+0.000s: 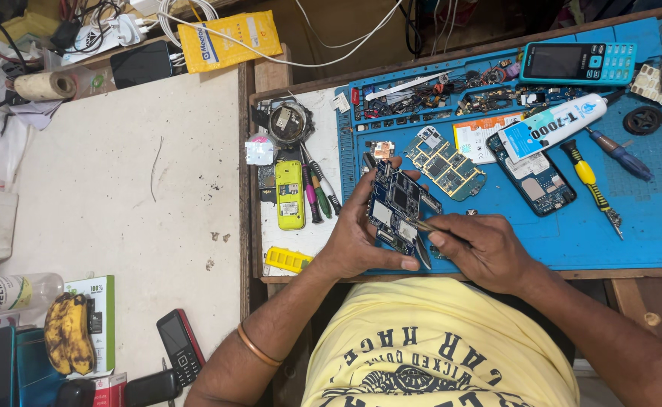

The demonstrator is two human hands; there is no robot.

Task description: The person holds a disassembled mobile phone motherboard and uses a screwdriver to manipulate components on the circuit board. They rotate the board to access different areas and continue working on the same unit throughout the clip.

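Bananas, yellow screwdriver, white glue tube, turquoise keypad phone

This is a small phone repair workshop. A wooden bench carries a blue repair mat whose top compartments are filled with screws and small parts. Bare circuit boards, an opened phone, a turquoise keypad phone, screwdrivers and a tube of glue lie spread over the mat. A yellow phone rests beside it. Chargers and tangled cables crowd the far edge of the neighbouring worn white table.
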